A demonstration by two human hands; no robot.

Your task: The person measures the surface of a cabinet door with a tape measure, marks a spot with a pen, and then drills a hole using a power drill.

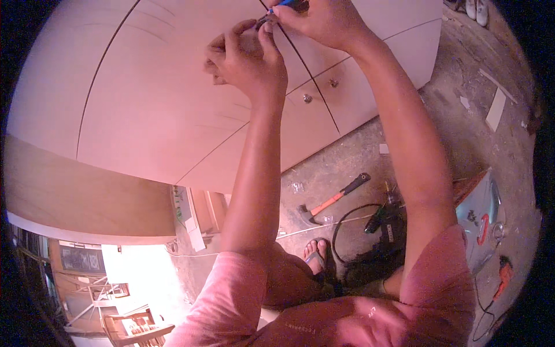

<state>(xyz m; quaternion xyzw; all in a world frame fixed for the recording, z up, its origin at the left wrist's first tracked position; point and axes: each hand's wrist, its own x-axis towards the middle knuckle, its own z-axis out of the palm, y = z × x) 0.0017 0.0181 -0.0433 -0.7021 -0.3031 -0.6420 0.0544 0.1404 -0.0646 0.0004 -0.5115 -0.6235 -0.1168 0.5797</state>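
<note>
Both my arms reach up to the pale cabinet (pixel 167 87) at the top of the view. My left hand (pixel 248 63) pinches a small dark metal piece (pixel 264 22) between thumb and forefinger, beside a dark gap between doors. Its other fingers are curled and a little blurred. Closed around a slim blue-handled tool (pixel 289 3), my right hand (pixel 326 22) holds the tool's front end close to that metal piece. The upper part of the tool is cut off by the picture's edge. Two round metal knobs, a nearer one (pixel 307 98) and another (pixel 333 83), sit on the lower doors.
On the concrete floor lie a hammer (pixel 329 199) with an orange and black handle, a black power tool (pixel 390 222) with a cable, and an orange corded tool (pixel 502 277). A clear plastic bag (pixel 485 222) is at the right. Wooden furniture (pixel 136 327) stands lower left.
</note>
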